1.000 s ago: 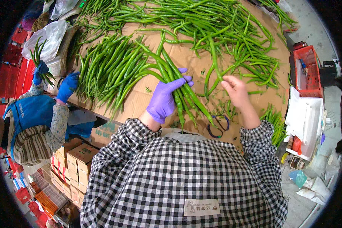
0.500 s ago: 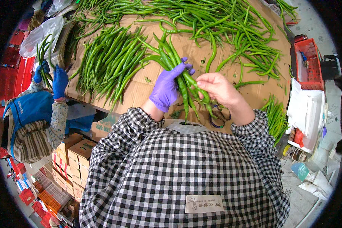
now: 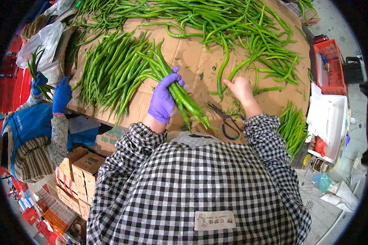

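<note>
My left hand [image 3: 162, 100], in a purple glove, is closed around a small bunch of long green chili peppers [image 3: 188, 104]. Their lower ends point toward my chest, and their upper ends lean left over a neat pile of chili peppers [image 3: 112, 67]. Bare, my right hand [image 3: 242, 90] is low over the cardboard with its thumb and fingers apart, beside a loose chili pepper [image 3: 224, 61]. Whether its fingertips touch a pepper is hard to see. Below that hand lie dark-handled scissors [image 3: 229, 122] among stem scraps.
A large heap of chili peppers [image 3: 216, 20] spreads over the far cardboard [image 3: 192, 53]. Another bundle [image 3: 293, 126] lies at the right edge. A red crate [image 3: 330, 67] and white foam box [image 3: 327, 122] stand beyond it. At left, a co-worker's blue-gloved hands [image 3: 62, 94] handle peppers.
My right hand has left the bunch and moved right toward the loose peppers. My left hand has shifted slightly left and down, still holding its bunch. The scissors are now more exposed.
</note>
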`<act>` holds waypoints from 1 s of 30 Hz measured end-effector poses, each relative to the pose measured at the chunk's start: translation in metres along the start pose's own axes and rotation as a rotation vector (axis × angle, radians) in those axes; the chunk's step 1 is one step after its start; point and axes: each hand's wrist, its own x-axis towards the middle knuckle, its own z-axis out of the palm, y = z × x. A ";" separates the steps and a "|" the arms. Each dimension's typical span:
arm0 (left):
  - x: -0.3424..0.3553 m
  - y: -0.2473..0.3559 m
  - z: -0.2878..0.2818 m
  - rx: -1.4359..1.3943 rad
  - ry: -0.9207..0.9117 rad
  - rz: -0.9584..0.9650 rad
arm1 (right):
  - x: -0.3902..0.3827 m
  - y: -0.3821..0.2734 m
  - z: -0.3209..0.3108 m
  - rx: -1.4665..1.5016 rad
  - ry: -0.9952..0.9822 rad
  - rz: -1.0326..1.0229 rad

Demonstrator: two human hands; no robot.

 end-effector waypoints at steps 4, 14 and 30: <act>0.000 -0.004 -0.003 0.018 -0.039 0.003 | 0.001 0.005 0.010 0.094 0.056 -0.006; -0.004 -0.007 0.006 0.075 -0.039 -0.047 | -0.047 -0.013 -0.023 0.661 0.554 -0.232; -0.003 -0.011 0.001 -0.005 -0.078 -0.081 | 0.001 0.025 -0.013 0.305 0.106 -0.102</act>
